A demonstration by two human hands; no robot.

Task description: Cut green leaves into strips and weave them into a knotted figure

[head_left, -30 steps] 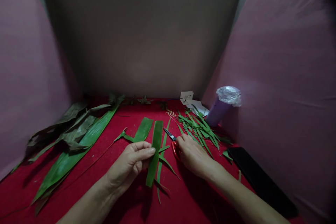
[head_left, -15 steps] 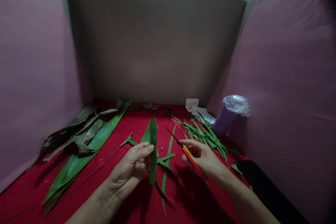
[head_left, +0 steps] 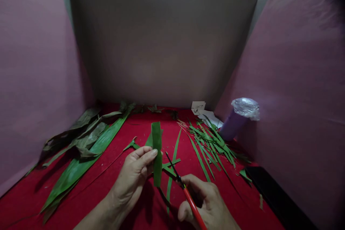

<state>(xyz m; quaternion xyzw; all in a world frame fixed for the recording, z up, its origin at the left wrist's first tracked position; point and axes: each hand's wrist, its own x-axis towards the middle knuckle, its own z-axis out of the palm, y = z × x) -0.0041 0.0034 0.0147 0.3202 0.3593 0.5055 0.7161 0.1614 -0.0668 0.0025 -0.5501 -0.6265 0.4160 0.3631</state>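
My left hand (head_left: pixel 133 172) pinches a green leaf strip (head_left: pixel 156 161) upright between thumb and fingers. Behind that strip, a wider piece of leaf (head_left: pixel 149 141) shows in part. My right hand (head_left: pixel 207 199) is closed around scissors (head_left: pixel 192 201) with a red handle and slim dark blades. Their tip points up and left, close to the held strip; I cannot tell whether they touch. Below the hands, a long thin leaf strip (head_left: pixel 176 143) lies on the red cloth (head_left: pixel 102 201), crossed by shorter green pieces.
Large green leaves (head_left: pixel 81 165) and dried brown leaves (head_left: pixel 88 136) lie at left. Cut strips (head_left: pixel 212 143) are heaped at right, before white papers (head_left: pixel 210 118) and a purple container (head_left: pixel 233 125) topped with crinkled clear wrap. A black flat object (head_left: pixel 272 194) lies near the right wall.
My right hand has moved down and slightly left with the scissors, baring more strips at right. The strip in my left hand has turned and now shows a broader face.
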